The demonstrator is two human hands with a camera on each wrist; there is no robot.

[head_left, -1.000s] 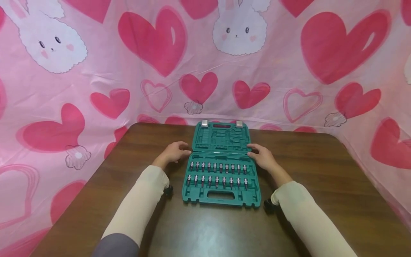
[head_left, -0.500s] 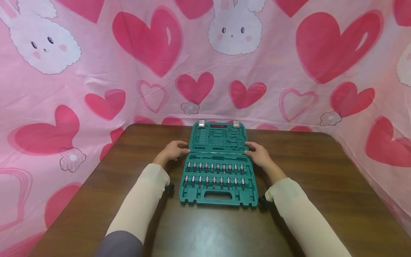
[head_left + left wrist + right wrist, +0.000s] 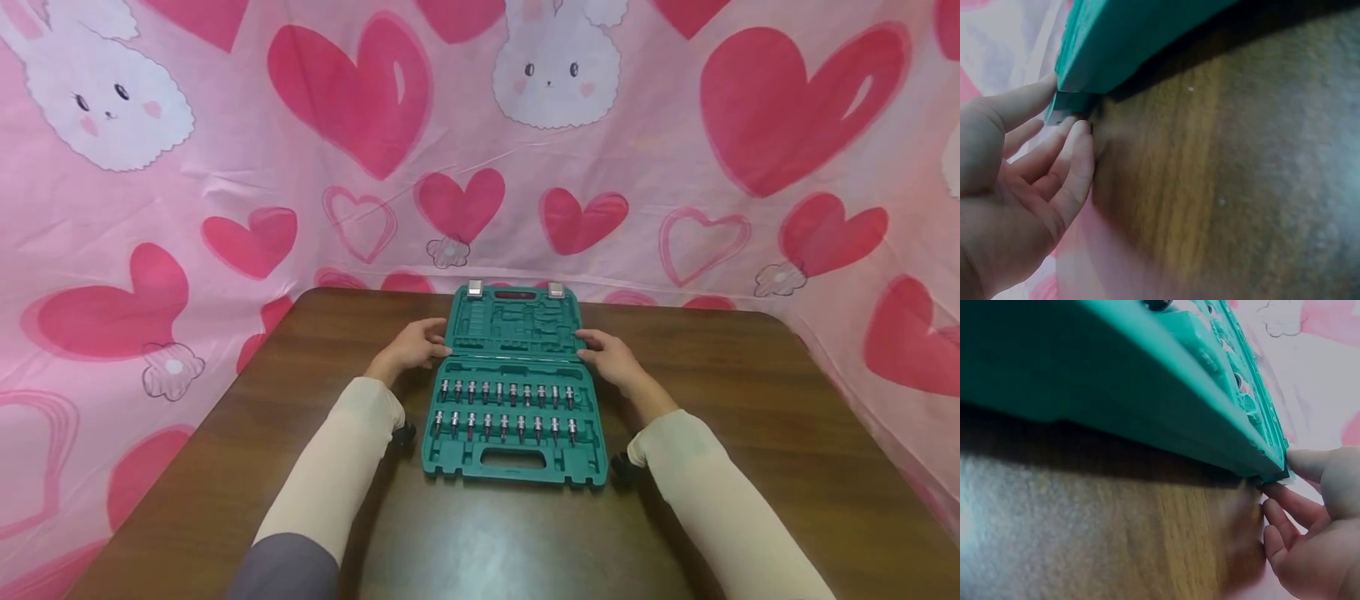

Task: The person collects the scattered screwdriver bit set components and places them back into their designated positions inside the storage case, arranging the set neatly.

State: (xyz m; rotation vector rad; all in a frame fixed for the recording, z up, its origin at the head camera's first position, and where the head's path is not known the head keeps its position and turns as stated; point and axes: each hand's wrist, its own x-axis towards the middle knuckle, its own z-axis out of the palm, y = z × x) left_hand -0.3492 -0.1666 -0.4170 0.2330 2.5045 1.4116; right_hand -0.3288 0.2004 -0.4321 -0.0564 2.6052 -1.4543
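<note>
A green plastic socket case lies unfolded on the wooden table. Two rows of silver bit sockets stand in its near half, while the far half, the lid, shows moulded hollows. At the case's left side, by the hinge, is my left hand; in the left wrist view its thumb touches the green edge and its loosely bent fingers lie below. My right hand is at the opposite side, its thumb against the case's corner with a finger just under it in the right wrist view.
The brown wooden table extends around the case. A pink cloth printed with hearts and rabbits hangs behind and on both sides. Two metal latches sit on the lid's far edge. Each wrist carries a dark strap-on piece.
My left hand has shifted slightly forward along the case's side, its fingers a little higher. My right hand stays by the hinge. The case remains unfolded; the head view sways slightly.
</note>
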